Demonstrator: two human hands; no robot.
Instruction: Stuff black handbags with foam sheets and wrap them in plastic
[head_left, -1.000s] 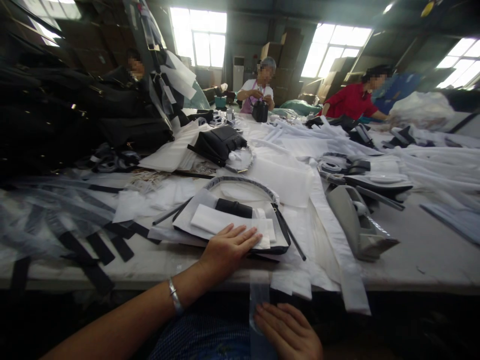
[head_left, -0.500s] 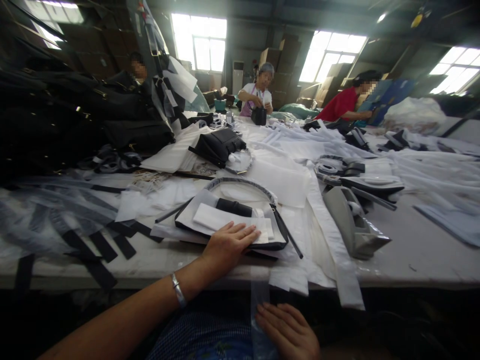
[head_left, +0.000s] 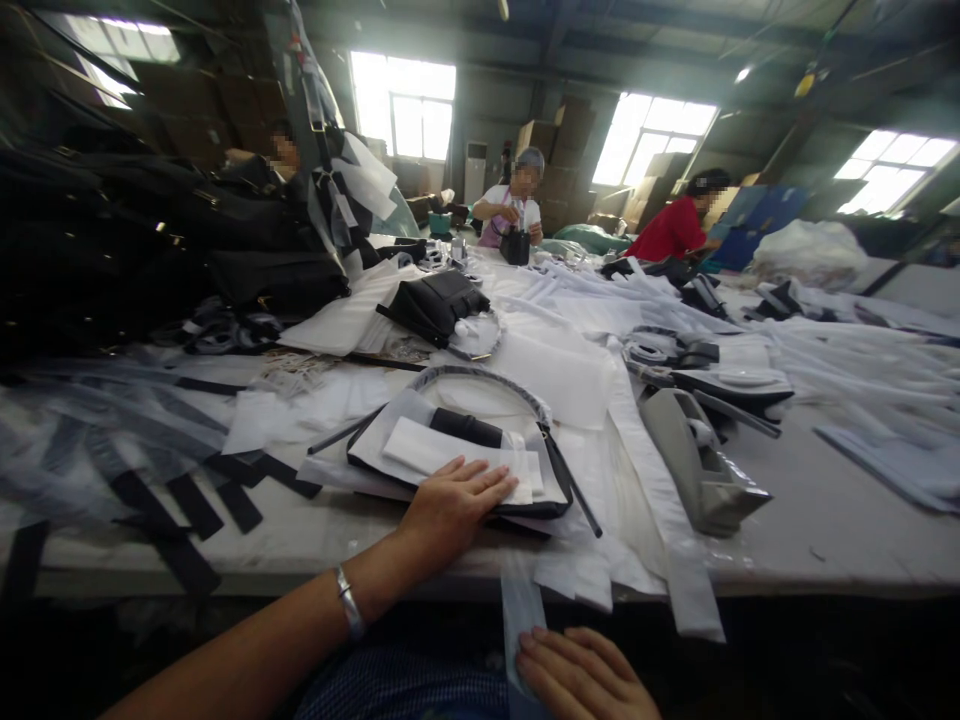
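Note:
A black handbag (head_left: 559, 470) lies on its side on the table, with a wrapped round handle (head_left: 487, 380) arching behind it. White packing sheets (head_left: 420, 445) and a small black roll (head_left: 466, 427) rest on it. My left hand (head_left: 454, 500) lies flat on the sheets, fingers stretched out. Below the table edge, my right hand (head_left: 581, 670) rests against a clear plastic strip (head_left: 519, 600) that hangs over the edge, its fingers straight and side by side. Its thumb is hidden.
Black strips in clear plastic (head_left: 193, 505) lie at the left, near a heap of black bags (head_left: 112, 250). Another black bag (head_left: 439, 300) stands behind. At the right are a grey bag (head_left: 686, 460) and white sleeves (head_left: 862, 370). Co-workers (head_left: 514, 215) work across the table.
The view has tilted slightly, so the table's front edge sits lower in the picture. My left hand stays on the sheets; my right hand appears a little lower and further right.

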